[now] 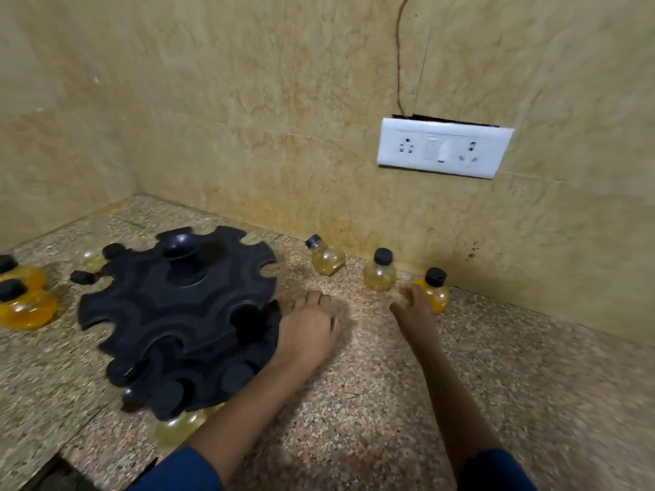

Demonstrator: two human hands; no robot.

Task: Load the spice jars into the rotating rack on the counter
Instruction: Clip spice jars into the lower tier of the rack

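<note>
Right hand at end jar by wall, fingers touching its side. Blur: cannot tell if grip closed.
Left hand against rack edge, fingers curled, hold unclear; likely steadying against spin.
Next jar stands just beside.
Lower tier already part-filled.
</note>
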